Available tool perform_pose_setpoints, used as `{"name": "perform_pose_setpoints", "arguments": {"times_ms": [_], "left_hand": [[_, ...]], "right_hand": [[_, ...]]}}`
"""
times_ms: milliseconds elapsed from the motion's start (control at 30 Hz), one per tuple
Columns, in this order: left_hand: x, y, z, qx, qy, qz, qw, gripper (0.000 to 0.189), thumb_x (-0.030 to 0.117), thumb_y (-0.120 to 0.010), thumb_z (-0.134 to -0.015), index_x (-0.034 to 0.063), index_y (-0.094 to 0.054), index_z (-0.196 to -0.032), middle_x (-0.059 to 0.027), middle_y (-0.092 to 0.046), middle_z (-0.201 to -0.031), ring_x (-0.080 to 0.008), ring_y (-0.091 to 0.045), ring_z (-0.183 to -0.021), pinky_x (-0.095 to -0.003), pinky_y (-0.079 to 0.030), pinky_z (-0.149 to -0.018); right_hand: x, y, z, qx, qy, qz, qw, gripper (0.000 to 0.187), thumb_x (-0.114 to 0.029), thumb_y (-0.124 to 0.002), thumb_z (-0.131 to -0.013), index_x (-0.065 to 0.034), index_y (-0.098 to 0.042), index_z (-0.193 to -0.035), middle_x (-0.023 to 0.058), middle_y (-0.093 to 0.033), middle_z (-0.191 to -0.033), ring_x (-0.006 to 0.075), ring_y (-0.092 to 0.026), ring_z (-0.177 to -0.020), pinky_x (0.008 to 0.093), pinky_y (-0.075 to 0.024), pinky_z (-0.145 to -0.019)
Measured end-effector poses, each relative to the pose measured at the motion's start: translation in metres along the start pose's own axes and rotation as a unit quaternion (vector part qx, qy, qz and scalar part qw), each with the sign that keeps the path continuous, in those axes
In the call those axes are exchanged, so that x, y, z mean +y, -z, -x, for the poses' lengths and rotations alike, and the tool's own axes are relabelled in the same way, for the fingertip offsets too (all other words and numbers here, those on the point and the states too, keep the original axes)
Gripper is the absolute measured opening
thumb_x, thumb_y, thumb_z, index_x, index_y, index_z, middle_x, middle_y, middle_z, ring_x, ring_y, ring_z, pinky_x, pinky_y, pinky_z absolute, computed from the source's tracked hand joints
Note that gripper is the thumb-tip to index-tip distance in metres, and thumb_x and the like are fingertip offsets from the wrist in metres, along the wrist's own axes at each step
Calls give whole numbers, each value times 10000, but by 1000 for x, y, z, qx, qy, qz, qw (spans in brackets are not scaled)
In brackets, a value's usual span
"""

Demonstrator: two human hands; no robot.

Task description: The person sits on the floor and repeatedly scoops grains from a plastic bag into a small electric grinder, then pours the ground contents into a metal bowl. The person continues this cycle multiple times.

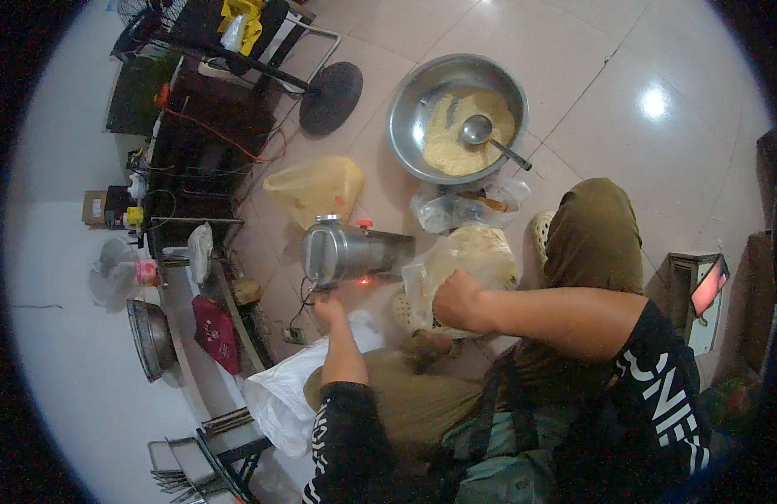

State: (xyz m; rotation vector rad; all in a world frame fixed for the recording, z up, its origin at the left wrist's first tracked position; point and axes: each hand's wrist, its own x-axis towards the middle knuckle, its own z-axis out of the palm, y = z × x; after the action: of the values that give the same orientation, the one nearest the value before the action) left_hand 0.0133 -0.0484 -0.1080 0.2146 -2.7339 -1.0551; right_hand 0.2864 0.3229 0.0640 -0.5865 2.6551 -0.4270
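A stainless-steel electric appliance (357, 252) with a red knob and a lit red light stands on the floor before me. My left hand (328, 310) is at its near-left end, by the power cord; the fingertips are partly hidden, so its grip is unclear. My right hand (458, 302) is a fist closed on a clear plastic bag (420, 286). Pale yellow material (480, 249) shows through the plastic. Beyond it lies another clear plastic bag (436, 211) with something brown in it. A large metal basin (404, 145) holds yellowish grain or meal (454, 154) and a metal ladle (477, 130).
A yellow translucent plastic bag (319, 183) sits beyond the appliance. The round base of a fan (332, 97) stands farther off. At left are a dark cabinet (206, 132) and a shelf with a maroon bag (216, 334). White sacking (288, 397) lies beside my left leg.
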Motion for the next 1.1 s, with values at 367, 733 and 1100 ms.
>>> {"name": "perform_pose_setpoints", "arguments": {"times_ms": [367,733,1100], "left_hand": [[44,-4,25,-77,-67,-219,970,297,252,-606,-701,0,-597,-858,-105,-608,-820,-237,-567,-700,-360,-439,-620],[65,0,39,-67,-12,-20,998,256,202,-575,-729,28,-589,-916,-105,-595,-796,-246,-555,-687,-366,-441,-592],[36,-15,18,-161,-115,49,979,231,166,-595,-692,-34,-588,-806,-141,-594,-757,-246,-544,-639,-377,-419,-571]], "right_hand": [[-1,-48,-45,-10,-63,48,997,227,-273,-632,-642,-149,-633,-832,38,-605,-846,258,-554,-781,490,-460,-607],[-2,-10,-18,-102,-88,22,991,299,-229,-618,-660,-140,-604,-944,56,-582,-947,265,-537,-863,450,-453,-622],[11,-49,-30,4,-66,-15,998,226,-174,-628,-626,-119,-637,-845,61,-612,-853,268,-582,-751,482,-457,-513]]}}
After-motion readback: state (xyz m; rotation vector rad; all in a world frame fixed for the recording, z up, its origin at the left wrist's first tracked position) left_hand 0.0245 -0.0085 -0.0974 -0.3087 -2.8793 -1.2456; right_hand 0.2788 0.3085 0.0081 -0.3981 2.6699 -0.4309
